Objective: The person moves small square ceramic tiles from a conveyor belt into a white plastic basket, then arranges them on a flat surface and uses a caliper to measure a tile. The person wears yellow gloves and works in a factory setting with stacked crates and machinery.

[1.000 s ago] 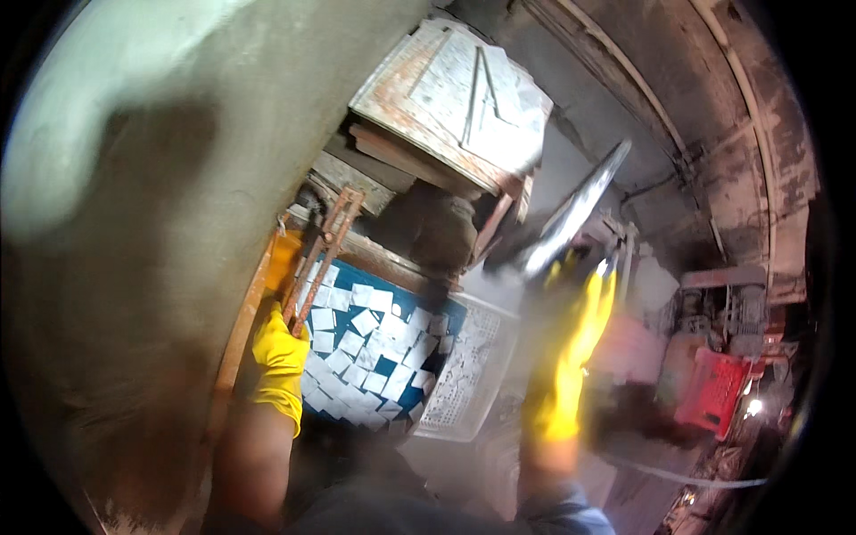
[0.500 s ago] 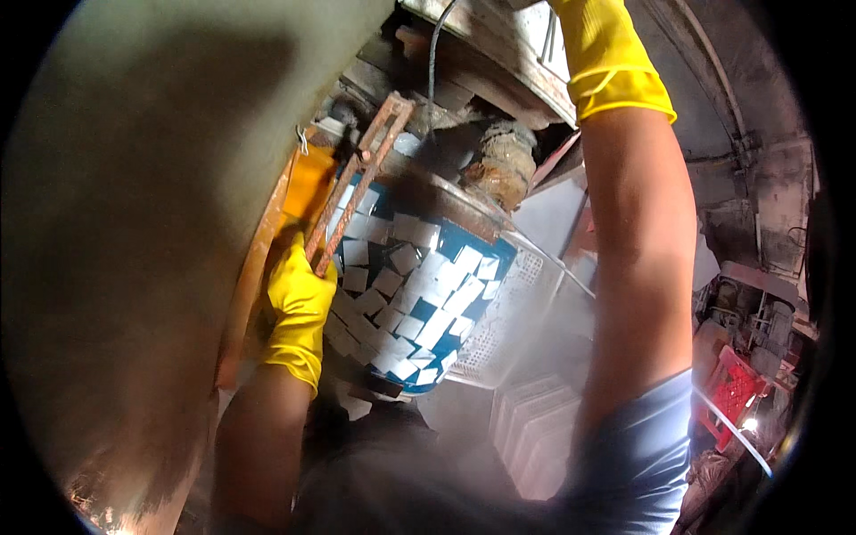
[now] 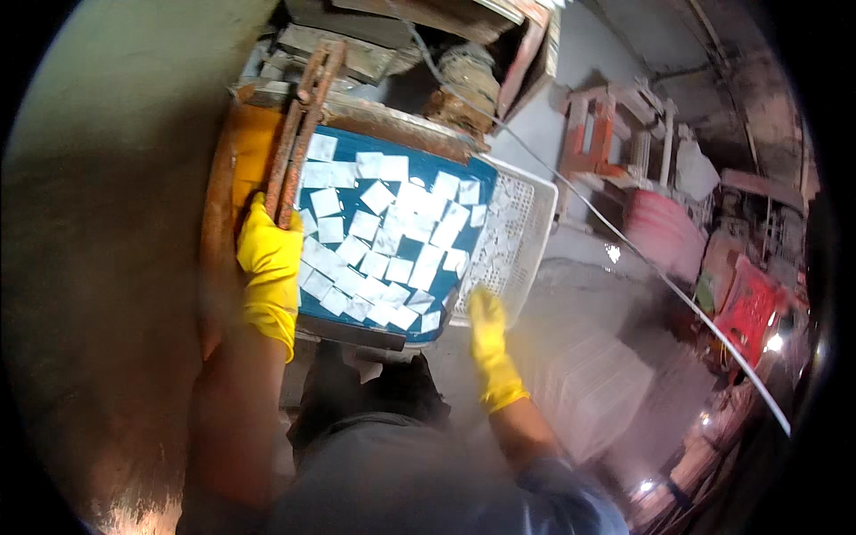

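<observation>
My left hand, in a yellow rubber glove, is closed around the lower end of a rusty slotted metal bar. That bar slants up along the left side of a blue surface. Many white, marbled square tiles lie scattered over the blue, some touching, some apart. My right hand, gloved in yellow too, is low beside the near end of a white perforated plastic basket. Small pale pieces lie in the basket. Blur hides how the right fingers are set.
An orange panel and a grey wall stand at left. Behind the tiles are a rusty ledge and a crusted pipe-like part. A white cable crosses the right side. Pale stacked trays and a red crate stand there.
My right hand has come down from the upper right to beside the basket. My left hand stays on the rusty bar. The view has shifted, showing more of the tiles and basket.
</observation>
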Demonstrator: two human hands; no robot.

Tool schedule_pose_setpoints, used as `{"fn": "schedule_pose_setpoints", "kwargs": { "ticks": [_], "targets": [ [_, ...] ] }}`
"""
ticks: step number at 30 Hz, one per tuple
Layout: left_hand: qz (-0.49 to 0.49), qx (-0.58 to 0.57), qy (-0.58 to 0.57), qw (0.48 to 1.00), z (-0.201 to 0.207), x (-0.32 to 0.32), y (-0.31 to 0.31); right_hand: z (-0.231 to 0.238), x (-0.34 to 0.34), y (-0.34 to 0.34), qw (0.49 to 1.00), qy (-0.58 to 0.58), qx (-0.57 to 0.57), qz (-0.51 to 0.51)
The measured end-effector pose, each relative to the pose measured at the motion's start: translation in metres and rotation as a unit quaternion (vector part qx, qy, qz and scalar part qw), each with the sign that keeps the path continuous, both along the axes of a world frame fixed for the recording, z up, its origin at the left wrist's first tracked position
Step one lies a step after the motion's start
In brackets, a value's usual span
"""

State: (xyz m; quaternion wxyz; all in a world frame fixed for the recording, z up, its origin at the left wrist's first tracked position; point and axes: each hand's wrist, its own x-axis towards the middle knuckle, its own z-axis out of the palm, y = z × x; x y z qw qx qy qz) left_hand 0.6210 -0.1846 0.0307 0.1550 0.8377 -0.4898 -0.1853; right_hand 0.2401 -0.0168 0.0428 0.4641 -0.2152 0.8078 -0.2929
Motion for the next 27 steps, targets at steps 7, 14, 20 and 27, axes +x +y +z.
{"fn": "schedule_pose_setpoints", "kwargs": {
  "ticks": [7, 14, 20, 27],
  "targets": [
    [-0.017, 0.022, 0.019, 0.999, -0.029, 0.020, 0.000, 0.035, 0.057, 0.110, 0.913, -0.249, 0.104, 0.304],
    [-0.010, 0.040, -0.051, 0.998, 0.024, -0.003, -0.005, -0.109, -0.049, 0.059, 0.944, -0.328, 0.036, -0.028],
    [0.001, 0.044, -0.047, 0.998, 0.021, -0.001, -0.006, -0.067, -0.073, 0.064, 0.999, -0.005, -0.002, -0.038],
    [-0.030, 0.027, -0.101, 0.994, 0.014, -0.001, -0.003, -0.082, 0.076, 0.112, 0.954, 0.048, -0.037, -0.292]
  ]
}}
